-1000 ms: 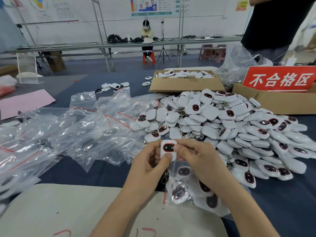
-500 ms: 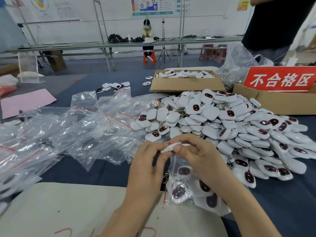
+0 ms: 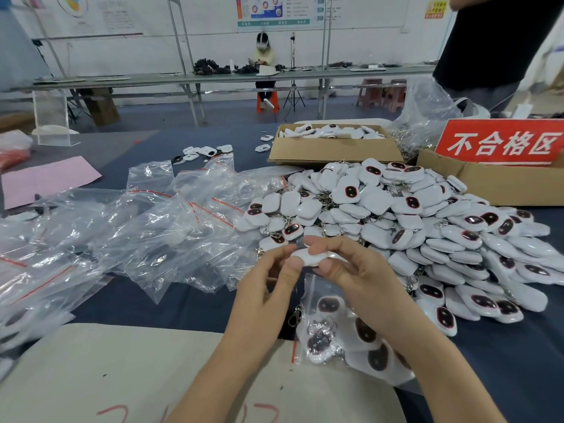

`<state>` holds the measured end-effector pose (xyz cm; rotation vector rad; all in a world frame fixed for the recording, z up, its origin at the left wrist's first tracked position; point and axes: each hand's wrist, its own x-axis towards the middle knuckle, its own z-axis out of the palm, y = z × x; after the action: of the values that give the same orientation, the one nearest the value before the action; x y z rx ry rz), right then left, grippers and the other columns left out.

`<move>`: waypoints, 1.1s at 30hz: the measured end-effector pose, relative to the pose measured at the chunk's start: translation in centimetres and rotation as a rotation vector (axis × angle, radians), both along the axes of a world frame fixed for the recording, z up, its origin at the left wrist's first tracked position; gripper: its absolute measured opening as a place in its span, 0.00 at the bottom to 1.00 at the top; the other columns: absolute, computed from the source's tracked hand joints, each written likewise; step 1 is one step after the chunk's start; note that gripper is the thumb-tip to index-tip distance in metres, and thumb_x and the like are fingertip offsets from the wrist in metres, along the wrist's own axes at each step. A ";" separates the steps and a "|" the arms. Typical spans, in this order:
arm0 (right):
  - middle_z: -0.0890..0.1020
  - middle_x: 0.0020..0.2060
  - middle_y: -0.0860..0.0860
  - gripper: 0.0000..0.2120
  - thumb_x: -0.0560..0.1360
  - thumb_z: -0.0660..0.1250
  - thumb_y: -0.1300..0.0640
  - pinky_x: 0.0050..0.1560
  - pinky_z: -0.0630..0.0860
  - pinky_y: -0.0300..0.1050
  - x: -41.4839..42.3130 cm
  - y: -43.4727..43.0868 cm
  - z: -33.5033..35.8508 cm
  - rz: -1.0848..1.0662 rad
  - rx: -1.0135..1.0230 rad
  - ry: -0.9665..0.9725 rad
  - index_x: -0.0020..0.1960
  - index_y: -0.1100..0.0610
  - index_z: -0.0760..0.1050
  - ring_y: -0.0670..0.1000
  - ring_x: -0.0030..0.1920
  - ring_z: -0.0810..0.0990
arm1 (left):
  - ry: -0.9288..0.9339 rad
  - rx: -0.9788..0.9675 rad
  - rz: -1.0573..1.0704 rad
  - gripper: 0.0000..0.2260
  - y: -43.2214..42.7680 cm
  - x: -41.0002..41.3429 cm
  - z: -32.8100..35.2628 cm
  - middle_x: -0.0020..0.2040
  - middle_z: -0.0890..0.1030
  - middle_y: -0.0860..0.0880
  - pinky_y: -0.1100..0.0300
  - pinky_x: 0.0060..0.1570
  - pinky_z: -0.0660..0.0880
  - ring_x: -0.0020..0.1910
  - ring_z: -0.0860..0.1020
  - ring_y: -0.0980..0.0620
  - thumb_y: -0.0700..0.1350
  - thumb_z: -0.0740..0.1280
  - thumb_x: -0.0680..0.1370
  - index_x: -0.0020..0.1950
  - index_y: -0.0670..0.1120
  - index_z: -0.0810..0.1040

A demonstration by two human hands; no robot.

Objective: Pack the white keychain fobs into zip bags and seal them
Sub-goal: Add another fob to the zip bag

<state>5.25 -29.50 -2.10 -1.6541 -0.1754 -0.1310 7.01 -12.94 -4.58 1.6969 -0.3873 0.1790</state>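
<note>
A white keychain fob [image 3: 308, 257] lies flat, edge-on to me, pinched between the fingertips of my left hand [image 3: 265, 293] and my right hand [image 3: 355, 277]. Its metal clasp [image 3: 294, 315] hangs below, between my wrists. Under my right hand lies a clear zip bag [image 3: 332, 334] with several fobs inside, its red-striped mouth toward me. A big heap of loose white fobs [image 3: 406, 227] with dark oval faces spreads to the right. Several clear zip bags [image 3: 146, 227] lie crumpled to the left.
A cardboard tray [image 3: 332, 152] of fobs stands behind the heap. A second box [image 3: 494, 186] with a red sign sits at the right. A pale sheet [image 3: 91, 377] covers the near edge. A pink sheet [image 3: 45, 180] lies far left. A person in black stands at the far right.
The fob stood upright with its dark face toward me; it has been tipped flat between my fingertips. Both hands stayed above the filled bag.
</note>
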 end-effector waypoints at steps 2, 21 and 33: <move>0.83 0.58 0.40 0.16 0.80 0.64 0.65 0.45 0.82 0.36 -0.1 -0.1 0.1 0.052 -0.005 0.010 0.56 0.46 0.80 0.42 0.53 0.84 | 0.060 -0.062 -0.033 0.09 0.1 0.2 0.1 0.51 0.85 0.55 0.63 0.55 0.75 0.52 0.82 0.54 0.54 0.68 0.80 0.60 0.58 0.81; 0.87 0.47 0.40 0.19 0.78 0.66 0.68 0.40 0.82 0.36 0.1 0.3 0.1 -0.016 -0.067 -0.038 0.53 0.43 0.81 0.44 0.47 0.86 | 0.032 -0.149 -0.006 0.09 0.4 0.1 0.3 0.42 0.78 0.50 0.64 0.45 0.75 0.42 0.76 0.53 0.46 0.71 0.73 0.46 0.61 0.79; 0.87 0.50 0.41 0.17 0.71 0.73 0.57 0.50 0.82 0.38 0.0 0.7 0.4 0.062 0.009 -0.061 0.58 0.44 0.82 0.42 0.52 0.85 | 0.100 -0.239 -0.025 0.07 0.6 0.4 0.5 0.39 0.79 0.54 0.66 0.44 0.75 0.37 0.76 0.55 0.42 0.66 0.80 0.56 0.50 0.80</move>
<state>5.29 -28.80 -1.72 -1.6347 -0.2713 -0.1350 7.43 -12.34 -4.08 1.4585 -0.2998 0.1162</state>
